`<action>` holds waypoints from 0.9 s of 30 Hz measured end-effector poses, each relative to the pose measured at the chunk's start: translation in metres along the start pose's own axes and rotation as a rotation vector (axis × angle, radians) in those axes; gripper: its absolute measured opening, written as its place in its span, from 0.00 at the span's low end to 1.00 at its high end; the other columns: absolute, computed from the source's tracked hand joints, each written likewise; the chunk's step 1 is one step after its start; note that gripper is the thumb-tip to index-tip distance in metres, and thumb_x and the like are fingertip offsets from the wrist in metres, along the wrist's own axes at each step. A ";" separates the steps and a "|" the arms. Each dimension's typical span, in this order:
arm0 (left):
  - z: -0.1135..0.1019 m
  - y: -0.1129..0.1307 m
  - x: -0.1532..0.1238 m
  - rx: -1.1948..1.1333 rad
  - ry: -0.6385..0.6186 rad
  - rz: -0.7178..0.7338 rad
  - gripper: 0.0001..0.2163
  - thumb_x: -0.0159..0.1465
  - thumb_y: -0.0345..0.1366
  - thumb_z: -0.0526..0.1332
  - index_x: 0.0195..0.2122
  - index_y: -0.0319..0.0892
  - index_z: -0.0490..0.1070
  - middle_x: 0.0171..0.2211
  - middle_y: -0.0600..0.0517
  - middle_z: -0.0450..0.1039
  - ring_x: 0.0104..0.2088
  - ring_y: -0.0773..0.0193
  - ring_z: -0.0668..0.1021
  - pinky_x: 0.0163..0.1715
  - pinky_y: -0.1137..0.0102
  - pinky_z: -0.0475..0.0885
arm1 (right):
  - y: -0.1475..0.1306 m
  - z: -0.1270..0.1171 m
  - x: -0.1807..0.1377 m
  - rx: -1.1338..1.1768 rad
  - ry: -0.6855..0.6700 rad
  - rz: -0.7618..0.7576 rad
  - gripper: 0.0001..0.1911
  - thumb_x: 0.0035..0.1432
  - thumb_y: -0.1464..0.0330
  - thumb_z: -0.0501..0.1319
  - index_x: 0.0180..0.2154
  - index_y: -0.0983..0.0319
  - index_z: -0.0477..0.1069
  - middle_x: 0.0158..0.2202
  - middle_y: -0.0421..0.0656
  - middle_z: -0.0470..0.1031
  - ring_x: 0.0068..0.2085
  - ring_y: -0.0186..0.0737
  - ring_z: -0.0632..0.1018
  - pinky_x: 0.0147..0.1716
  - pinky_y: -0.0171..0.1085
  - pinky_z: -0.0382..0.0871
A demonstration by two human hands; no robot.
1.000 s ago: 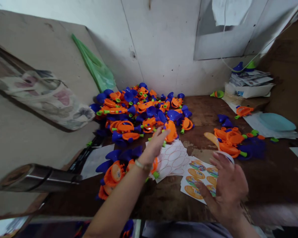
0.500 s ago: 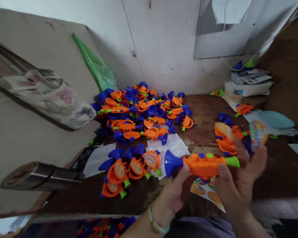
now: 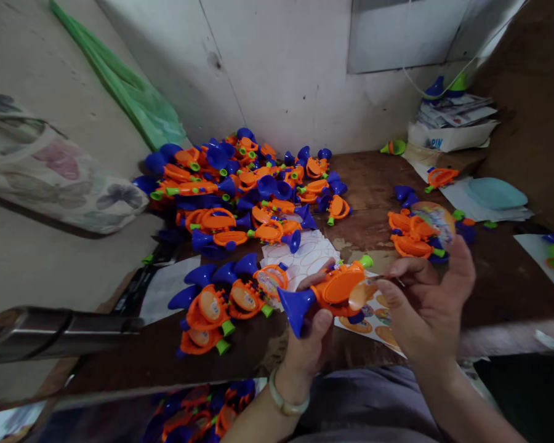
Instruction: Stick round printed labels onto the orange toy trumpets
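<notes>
My left hand (image 3: 311,341) is closed around an orange toy trumpet (image 3: 344,286) with a blue bell and a green mouthpiece. Its bell points left, and a smooth oval side faces up. At the trumpet's mouthpiece end, my right hand (image 3: 427,307) pinches a small orange oval sticker (image 3: 362,295) between thumb and forefinger. The sticker overlaps the oval side in view; whether it touches is unclear. A colourful round sticker (image 3: 434,218) appears at a raised fingertip of that hand. Below the trumpet lies a sheet of oval stickers (image 3: 383,335), partly covered.
A heap of toy trumpets (image 3: 253,178) fills the table's back left. Several stickered trumpets (image 3: 207,307) lie left of my hands, beside printed sheets (image 3: 314,252). More trumpets (image 3: 410,237) lie right. A metal flask (image 3: 60,332) stands left; a blue tray (image 3: 497,193) lies far right.
The trumpet has turned from its buttoned edge to its oval side and tilted. My right thumb has left the trumpet, and that hand now pinches the orange sticker beside it. The view has shifted.
</notes>
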State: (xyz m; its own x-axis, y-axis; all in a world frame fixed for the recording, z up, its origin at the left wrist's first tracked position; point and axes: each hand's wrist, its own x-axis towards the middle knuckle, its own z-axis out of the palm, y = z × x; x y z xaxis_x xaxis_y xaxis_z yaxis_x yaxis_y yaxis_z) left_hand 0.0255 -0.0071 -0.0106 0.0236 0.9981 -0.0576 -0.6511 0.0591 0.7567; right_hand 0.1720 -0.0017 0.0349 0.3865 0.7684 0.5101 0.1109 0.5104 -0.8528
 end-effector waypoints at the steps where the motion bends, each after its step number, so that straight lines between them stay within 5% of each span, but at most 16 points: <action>1: -0.002 -0.001 -0.002 0.036 -0.007 0.008 0.27 0.55 0.55 0.82 0.51 0.50 0.80 0.60 0.44 0.81 0.63 0.42 0.81 0.67 0.49 0.76 | 0.000 0.004 -0.005 0.012 -0.017 0.032 0.49 0.63 0.75 0.71 0.75 0.35 0.55 0.40 0.34 0.78 0.39 0.38 0.82 0.39 0.39 0.84; 6: -0.009 -0.003 -0.008 0.188 0.022 0.037 0.29 0.54 0.55 0.83 0.51 0.49 0.78 0.53 0.45 0.81 0.60 0.44 0.81 0.66 0.51 0.76 | 0.005 0.015 -0.016 0.008 -0.004 0.073 0.48 0.64 0.73 0.72 0.75 0.41 0.52 0.42 0.37 0.78 0.41 0.39 0.82 0.39 0.39 0.86; 13: -0.002 -0.003 -0.005 0.169 -0.024 0.157 0.22 0.57 0.48 0.83 0.47 0.50 0.79 0.54 0.48 0.79 0.57 0.48 0.82 0.65 0.52 0.75 | 0.006 0.017 -0.016 0.039 -0.046 0.078 0.49 0.64 0.76 0.72 0.75 0.37 0.54 0.43 0.36 0.76 0.42 0.37 0.81 0.38 0.35 0.85; 27: 0.007 0.001 -0.002 0.251 0.054 0.170 0.20 0.57 0.50 0.82 0.44 0.51 0.79 0.54 0.49 0.79 0.56 0.49 0.81 0.63 0.55 0.75 | 0.010 0.021 -0.016 0.031 -0.017 0.078 0.48 0.64 0.72 0.71 0.75 0.38 0.52 0.43 0.35 0.75 0.39 0.37 0.80 0.37 0.37 0.85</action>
State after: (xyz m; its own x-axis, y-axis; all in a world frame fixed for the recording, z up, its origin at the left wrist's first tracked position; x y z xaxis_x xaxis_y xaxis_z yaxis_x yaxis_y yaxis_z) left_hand 0.0303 -0.0090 -0.0055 -0.1142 0.9920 0.0544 -0.4348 -0.0991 0.8951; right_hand 0.1479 -0.0003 0.0204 0.3777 0.8123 0.4444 0.0529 0.4602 -0.8862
